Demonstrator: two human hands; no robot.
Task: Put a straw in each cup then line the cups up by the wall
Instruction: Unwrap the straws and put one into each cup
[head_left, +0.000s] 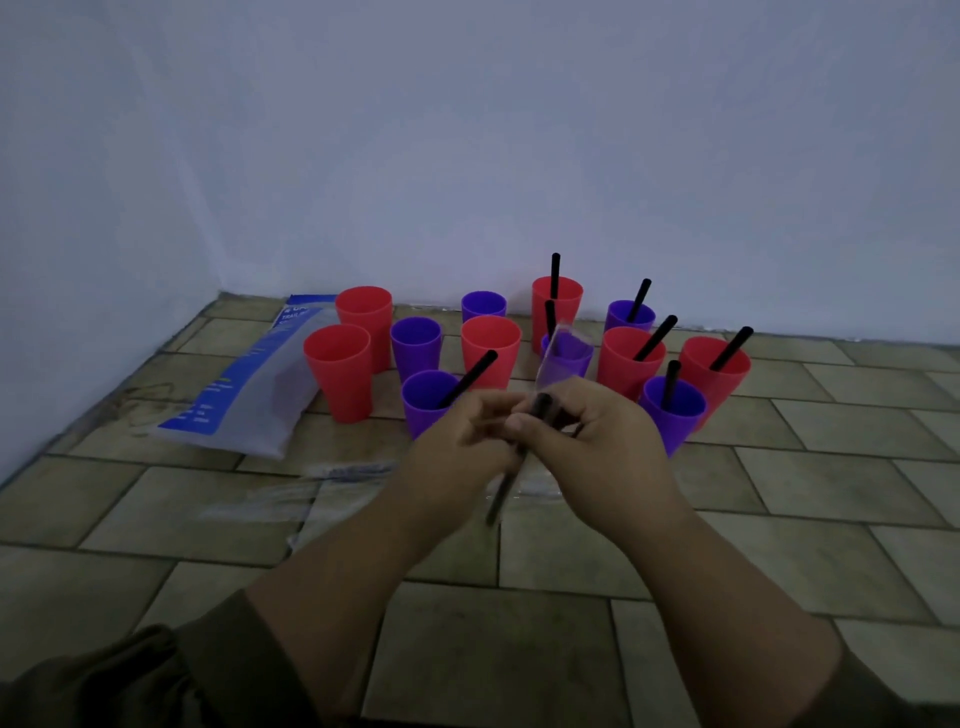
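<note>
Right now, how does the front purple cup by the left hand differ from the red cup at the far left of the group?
The front purple cup holds a black straw leaning to the right; the far-left red cup has none. The purple cup looks shorter and narrower than the red cup. The purple cup stands nearer the left hand; the red cup stands beside the plastic bag. Both stand upright on the tiled floor.

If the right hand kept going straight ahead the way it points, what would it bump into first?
Probably the purple cup with the clear wrapper over it, just beyond the right hand; depth is hard to judge.
</note>
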